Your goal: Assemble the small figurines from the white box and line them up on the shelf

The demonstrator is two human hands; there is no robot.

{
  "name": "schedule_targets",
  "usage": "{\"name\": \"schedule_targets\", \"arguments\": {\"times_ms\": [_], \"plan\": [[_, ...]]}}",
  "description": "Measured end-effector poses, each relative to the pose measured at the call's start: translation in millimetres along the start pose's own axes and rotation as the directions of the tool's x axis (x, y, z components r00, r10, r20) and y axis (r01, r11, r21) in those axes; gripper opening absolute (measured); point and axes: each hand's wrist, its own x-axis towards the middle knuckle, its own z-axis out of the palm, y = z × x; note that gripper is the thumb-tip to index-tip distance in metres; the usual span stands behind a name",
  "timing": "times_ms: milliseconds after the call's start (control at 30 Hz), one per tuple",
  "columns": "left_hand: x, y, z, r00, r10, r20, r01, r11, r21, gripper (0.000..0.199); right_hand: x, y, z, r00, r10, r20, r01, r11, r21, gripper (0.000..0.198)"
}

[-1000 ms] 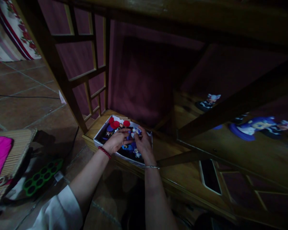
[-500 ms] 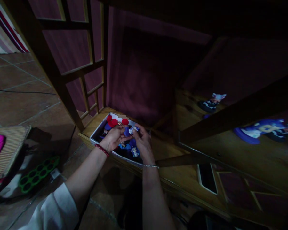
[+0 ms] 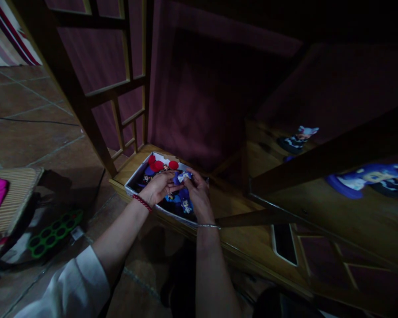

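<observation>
A small blue-and-white figurine (image 3: 183, 177) is held between my two hands, above an open box. My left hand (image 3: 161, 187), with a red bead bracelet at the wrist, grips it from the left, at its blue end. My right hand (image 3: 199, 194), with a silver bangle, pinches its other side between thumb and fingers. Beneath them, the white-rimmed box (image 3: 135, 176) holds several more figurines, among them a blue-and-white one (image 3: 186, 206) and some with round red parts (image 3: 156, 165).
The box stands on a low wooden shelf (image 3: 242, 234) beside a lattice panel (image 3: 112, 92). Several figurines, including a blue-haired one (image 3: 368, 179), stand on a higher shelf at right. A phone (image 3: 284, 245) lies on the lower shelf. At left are a woven-topped stool (image 3: 21, 198) and a green holed tray (image 3: 55, 234).
The figurine has turned slightly between my hands, and more of its blue part shows. Both hands stay over the box. The view has shifted a little.
</observation>
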Motion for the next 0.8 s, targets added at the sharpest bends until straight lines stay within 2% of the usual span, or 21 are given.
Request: {"name": "schedule_targets", "arguments": {"times_ms": [233,367,533,633,800], "plan": [[-6,-2,8,1.000,0.022,-0.020,-0.023,0.999,-0.033,0.015,-15,-18,-4,0.998,-0.062,0.011,0.061,0.993,0.104,0.038],[-22,-3,17,1.000,0.028,-0.001,-0.028,0.996,-0.079,0.012,-26,-22,-12,0.999,-0.040,-0.038,0.043,0.994,0.104,0.038],[-60,-14,17,0.997,-0.009,0.080,0.023,0.984,-0.176,0.010,-54,-36,-31,0.996,-0.081,-0.020,0.080,0.995,-0.055,0.036],[-86,-24,15,0.992,0.012,0.126,0.017,0.973,-0.229,0.009,-79,-57,-43,0.991,-0.132,0.007,0.132,0.981,-0.140,0.036],[-130,-33,19,0.983,0.043,0.179,-0.003,0.976,-0.217,0.019,-119,-92,-55,0.979,-0.195,0.062,0.204,0.955,-0.214,0.043]]}}
